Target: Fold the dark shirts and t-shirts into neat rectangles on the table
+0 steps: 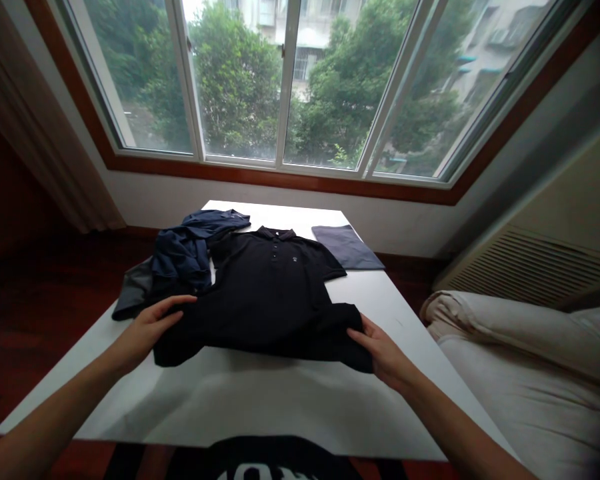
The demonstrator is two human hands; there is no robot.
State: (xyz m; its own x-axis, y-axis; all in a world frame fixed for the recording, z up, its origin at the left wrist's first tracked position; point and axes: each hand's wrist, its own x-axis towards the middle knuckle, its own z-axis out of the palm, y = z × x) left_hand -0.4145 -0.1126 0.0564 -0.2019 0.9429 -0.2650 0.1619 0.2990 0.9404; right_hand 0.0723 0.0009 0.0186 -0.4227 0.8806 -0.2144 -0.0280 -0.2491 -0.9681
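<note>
A black shirt point(265, 287) lies on a white table point(280, 407), held at its bottom edge
The left hand point(143, 335) has one bottom corner of the shirt between thumb and fingers. Next comes a messy pile point(183, 250) of blue and grey clothes, close by one sleeve. The shirt is in the middle, front up, collar toward the window point(243, 100), bottom edge lifted. A folded grey cloth point(347, 248) lies near the other sleeve. The right hand point(385, 353) pinches the other bottom corner. A pale sofa point(530, 380) stands beside the table
</note>
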